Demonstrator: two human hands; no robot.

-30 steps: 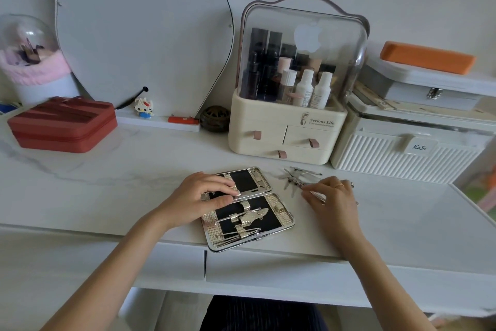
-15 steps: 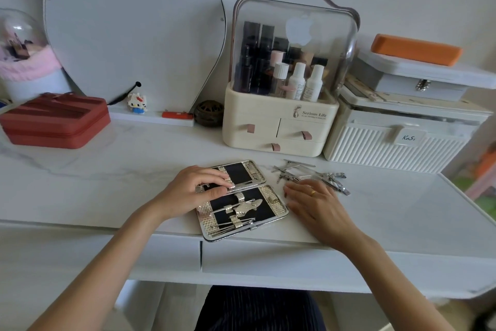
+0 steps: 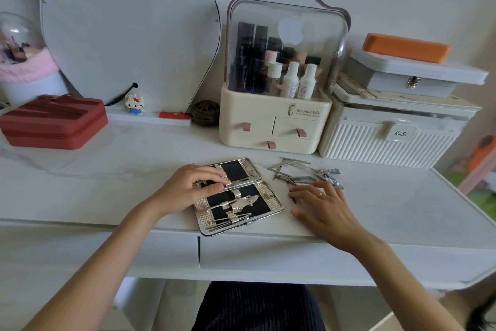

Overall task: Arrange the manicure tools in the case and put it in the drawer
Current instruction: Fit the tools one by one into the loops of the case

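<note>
**Open manicure case on the desk, loose tools to its right**

Head view: a metal manicure case point(image 3: 237, 197) lies open and flat on the white desk point(image 3: 107, 185), near the front edge and just above the seam between two closed drawer fronts point(image 3: 268, 255). Its near half already carries several tools strapped across the black lining; the far half shows bare black lining on its right part. The left hand point(image 3: 189, 189) rests on the left side of the case at the hinge, fingers curled over the far half and thumb laid along the middle, holding the case down. The right hand point(image 3: 322, 210) lies just right of the case, palm down, fingers spread and nearly straight on the desk, gripping nothing; its fingertips reach the near edge of a pile of loose manicure tools point(image 3: 306, 173), clippers and scissors among them, which sits right of the case's far half.

Farther back stand a cream cosmetics organiser point(image 3: 276, 121) with a clear lid, a white ribbed box point(image 3: 389, 142) to its right, and a red zip case point(image 3: 53, 121) at the far left.
</note>
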